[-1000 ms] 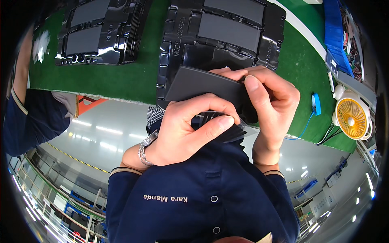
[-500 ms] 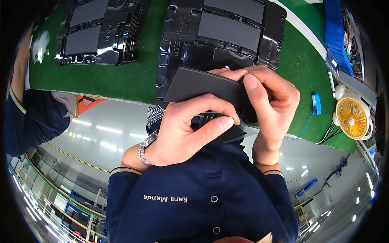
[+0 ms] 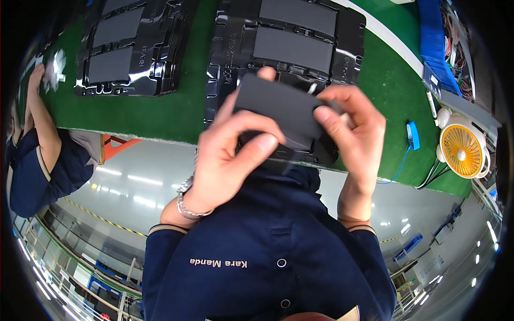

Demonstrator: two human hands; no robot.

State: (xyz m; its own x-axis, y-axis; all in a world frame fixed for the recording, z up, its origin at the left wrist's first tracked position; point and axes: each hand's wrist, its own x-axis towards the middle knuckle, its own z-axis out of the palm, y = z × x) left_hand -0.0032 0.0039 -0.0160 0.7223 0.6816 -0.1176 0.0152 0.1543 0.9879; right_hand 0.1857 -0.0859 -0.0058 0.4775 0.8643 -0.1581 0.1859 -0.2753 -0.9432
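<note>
In the head view, a flat dark grey panel (image 3: 281, 107) is held tilted above the near edge of a black moulded tray (image 3: 227, 40), by the green worktop's (image 3: 187, 109) near edge. The left hand (image 3: 233, 142) curls around it, one fingertip showing past its far edge, thumb and forefinger nearly together in front. The right hand (image 3: 348, 123) has thumb and forefinger close at the panel's right end; blur hides whether they pinch it. Two grey panels (image 3: 293, 49) lie seated in the tray, so those seem done; the held one is judged mid-handling, not yet set down. A tray stack (image 3: 152, 72) stands toward the worktop's left.
</note>
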